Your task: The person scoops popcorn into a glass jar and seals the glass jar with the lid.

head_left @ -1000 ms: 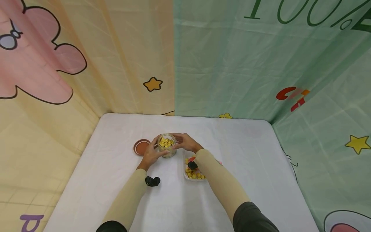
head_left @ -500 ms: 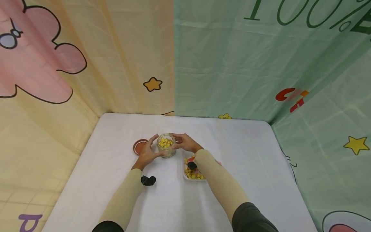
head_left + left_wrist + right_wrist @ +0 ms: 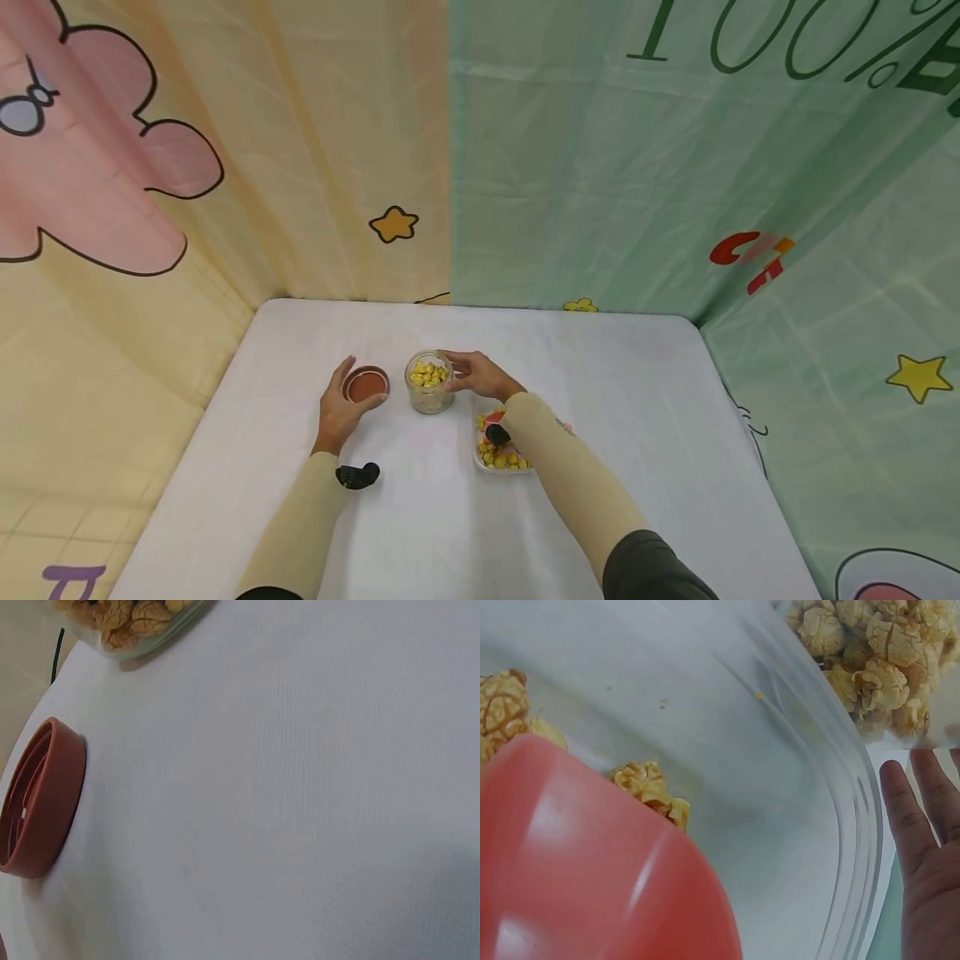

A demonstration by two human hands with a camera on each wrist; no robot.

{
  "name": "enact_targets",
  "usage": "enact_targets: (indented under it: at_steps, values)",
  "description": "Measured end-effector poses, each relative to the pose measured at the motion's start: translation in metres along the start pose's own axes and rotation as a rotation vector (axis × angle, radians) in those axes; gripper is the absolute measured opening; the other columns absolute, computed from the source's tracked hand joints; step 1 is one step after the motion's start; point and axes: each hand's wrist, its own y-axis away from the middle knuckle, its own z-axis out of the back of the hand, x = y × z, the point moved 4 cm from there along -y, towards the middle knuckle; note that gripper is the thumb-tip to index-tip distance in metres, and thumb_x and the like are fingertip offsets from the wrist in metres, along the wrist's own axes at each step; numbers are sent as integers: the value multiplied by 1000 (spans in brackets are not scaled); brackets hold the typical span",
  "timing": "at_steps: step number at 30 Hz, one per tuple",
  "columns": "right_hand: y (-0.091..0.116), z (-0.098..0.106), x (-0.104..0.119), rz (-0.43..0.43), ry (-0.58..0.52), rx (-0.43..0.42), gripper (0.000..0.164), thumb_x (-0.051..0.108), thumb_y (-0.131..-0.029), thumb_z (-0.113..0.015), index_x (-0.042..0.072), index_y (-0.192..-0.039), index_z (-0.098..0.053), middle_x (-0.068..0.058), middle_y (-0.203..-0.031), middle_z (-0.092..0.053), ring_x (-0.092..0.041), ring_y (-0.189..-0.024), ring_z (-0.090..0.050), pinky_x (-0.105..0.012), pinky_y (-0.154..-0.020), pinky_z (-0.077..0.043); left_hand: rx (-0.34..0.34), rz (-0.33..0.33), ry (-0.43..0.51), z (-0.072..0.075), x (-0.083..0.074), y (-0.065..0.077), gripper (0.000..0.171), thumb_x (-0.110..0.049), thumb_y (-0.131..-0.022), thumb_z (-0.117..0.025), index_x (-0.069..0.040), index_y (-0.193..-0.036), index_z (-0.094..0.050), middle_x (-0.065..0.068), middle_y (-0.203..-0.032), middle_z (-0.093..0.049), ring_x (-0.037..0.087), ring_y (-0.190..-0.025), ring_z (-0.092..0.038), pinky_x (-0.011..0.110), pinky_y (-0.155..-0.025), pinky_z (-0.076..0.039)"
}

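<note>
A glass jar (image 3: 431, 403) of caramel popcorn (image 3: 427, 374) stands uncovered on the white table. My right hand (image 3: 483, 377) holds the jar's right side, thumb in front and fingers behind; in the right wrist view several fingers (image 3: 907, 817) reach toward it. To the left, the reddish-brown lid (image 3: 367, 385) lies with its inner side up. My left hand (image 3: 339, 412) is spread around the lid's left side, thumb near its front edge and fingers beyond it. Whether it touches the lid I cannot tell. In the left wrist view the lid (image 3: 60, 806) rests flat on the cloth.
A clear plastic container (image 3: 504, 472) with more popcorn sits under my right forearm, which partly hides it. Inside lies a pinkish-red scoop-like thing (image 3: 604, 862), its full shape out of view. Printed curtains (image 3: 570, 183) enclose the table's back and sides.
My left hand has let go of the jar and moved left to the lid. The right hand has stayed at the jar. Jar and lid have hardly moved.
</note>
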Motion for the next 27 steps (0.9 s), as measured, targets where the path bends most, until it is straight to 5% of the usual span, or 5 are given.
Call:
enact_targets:
  at_steps: [5,10,27]
  values:
    - [0,0,-1,2,-1,-2,69,7,-87,-69,12,-149,-37,-4,-152,-37,-25,-137,-40,-37,-110,-39,-50,64,-11,5,13,1,110,-36,-69,-87,-21,-155,-21,11,-159,-22,35,-146,-15,57,-116,-21]
    - [0,-1,-1,3,8,-4,70,7,-87,-69,13,-149,-37,-3,-152,-37,-24,-136,-40,-37,-110,-39,-73,49,-15,6,23,1,111,-28,-69,-88,-13,-155,-18,15,-158,-21,35,-145,-16,52,-118,-19]
    - [1,-1,-2,-17,19,-17,70,10,-87,-70,16,-149,-38,0,-152,-37,-22,-137,-39,-39,-111,-37,4,37,-171,0,32,-6,108,-16,-69,-87,4,-150,-19,26,-153,-26,41,-141,-20,54,-117,-20]
